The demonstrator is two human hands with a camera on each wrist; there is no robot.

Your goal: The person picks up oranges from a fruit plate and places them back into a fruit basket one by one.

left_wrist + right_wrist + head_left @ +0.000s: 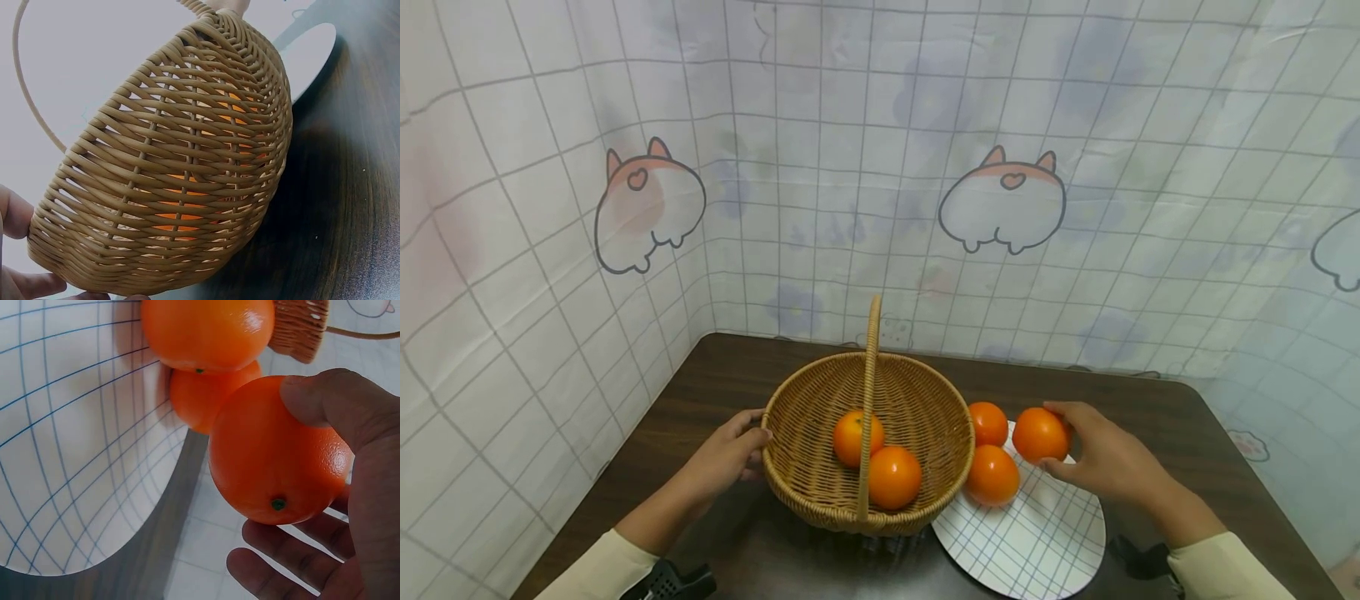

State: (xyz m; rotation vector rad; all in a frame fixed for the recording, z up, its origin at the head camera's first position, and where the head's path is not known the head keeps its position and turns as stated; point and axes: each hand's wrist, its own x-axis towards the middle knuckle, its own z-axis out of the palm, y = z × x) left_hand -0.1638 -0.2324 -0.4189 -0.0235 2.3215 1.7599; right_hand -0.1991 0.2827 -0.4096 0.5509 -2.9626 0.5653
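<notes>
On a dark wooden table (pixel 1157 400) backed by a cartoon-printed grid cloth (pixel 925 167), a wicker basket (pixel 917 400) is steadied near the front edge while fruit is handled beside it. The basket's left rim is gripped by the left hand (pixel 726 454), fingers curled against the weave; in the left wrist view fingertips (pixel 15 212) are seen pressed to the basket's outer wall. Two oranges are held inside the basket, one (pixel 858 437) to the left of the upright handle (pixel 871 400) and another (pixel 894 477) just in front of it, touching or nearly so. Just right of the basket, a white plate with a checked pattern (pixel 1037 542) is laid at the table's front edge, its left side tucked under the basket's rim. Two more oranges are seen at the plate's far left, one (pixel 988 423) behind the other (pixel 992 475), both close against the basket. A fifth orange (pixel 1040 434) is pinched by the right hand (pixel 1108 462) above the far side of the plate, thumb on top and fingers curled underneath; the right wrist view shows this orange (pixel 275 450) lifted clear of the plate, with the thumb (pixel 331 403) pressed on its skin. Cream sleeves (pixel 1217 571) are visible on both forearms.
</notes>
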